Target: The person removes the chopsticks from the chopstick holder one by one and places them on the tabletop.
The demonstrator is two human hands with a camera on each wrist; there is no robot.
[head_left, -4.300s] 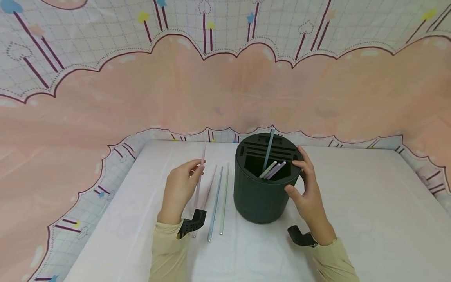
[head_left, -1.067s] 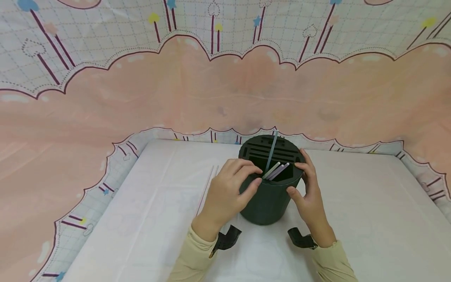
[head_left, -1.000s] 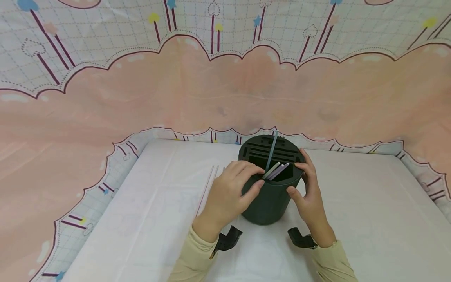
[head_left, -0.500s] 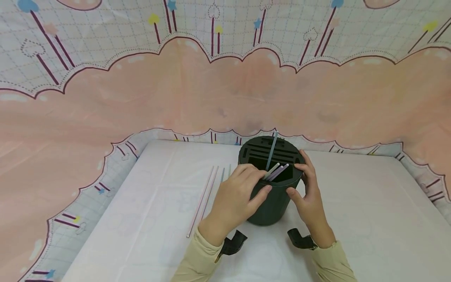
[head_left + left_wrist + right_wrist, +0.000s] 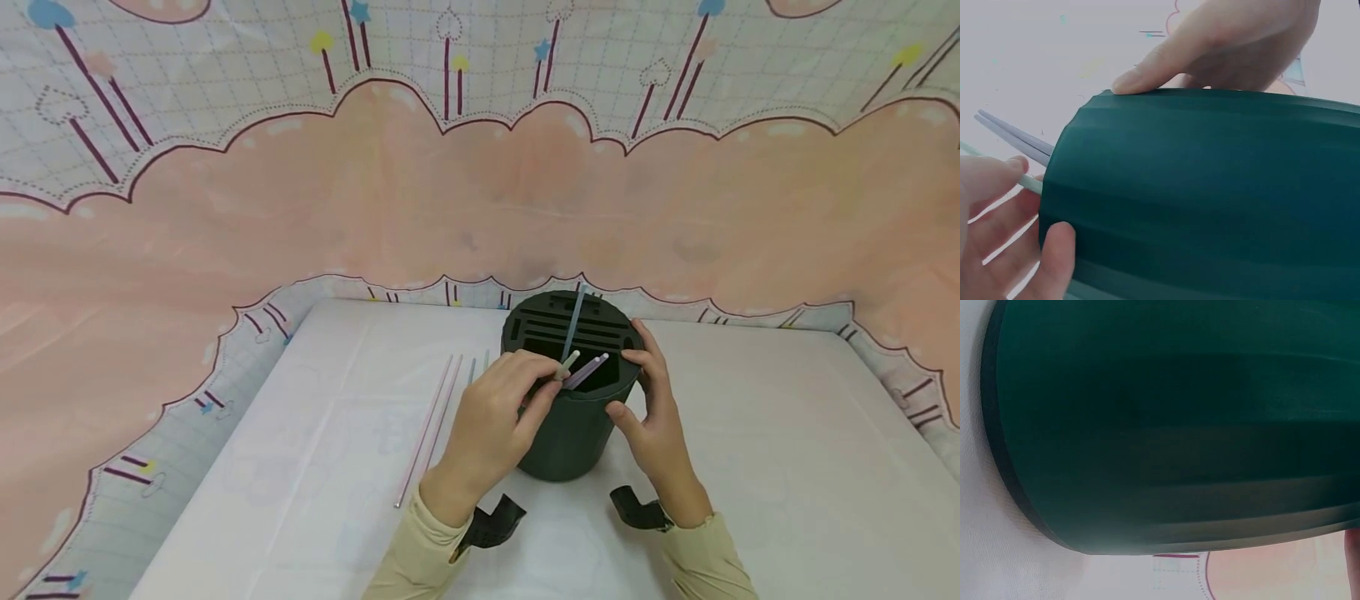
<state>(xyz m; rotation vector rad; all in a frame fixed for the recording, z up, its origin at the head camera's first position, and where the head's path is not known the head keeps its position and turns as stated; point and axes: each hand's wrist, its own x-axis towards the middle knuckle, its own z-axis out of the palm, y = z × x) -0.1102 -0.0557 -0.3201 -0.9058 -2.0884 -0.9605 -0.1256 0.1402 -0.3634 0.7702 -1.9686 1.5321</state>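
— At the near rim of the dark green holder (image 5: 566, 442), your left hand (image 5: 487, 408) pinches a pale green stick (image 5: 572, 359) near its top end, between thumb and fingers; its lower part goes down into the big compartment.

— And why is my other hand at the side?

— Your right hand (image 5: 660, 421) grips the holder at rim and wall, thumb and fingers spread wide along the curve. I suppose this steadies it, so that it does not slide on the white table (image 5: 780, 417) while your left hand works at the compartment.

— How are the other sticks placed?

— Two purple sticks (image 5: 587, 372) lean just beside your green one, in the same compartment. One blue stick (image 5: 573, 322) leans toward the far side and rises higher. Left of the holder, two pink sticks (image 5: 423, 431) lie almost parallel, perhaps so that each is easy to reach.

— What can you not make out?

— The lower ends inside, because the wall hides them. Near the pink ones, only the ends of another blue stick (image 5: 472, 370) and another green stick (image 5: 486, 360) show; your left hand and arm cover the rest. The left wrist view is washed out behind the holder. The right wrist view shows mostly dark wall, so your right grip cannot be judged from there.
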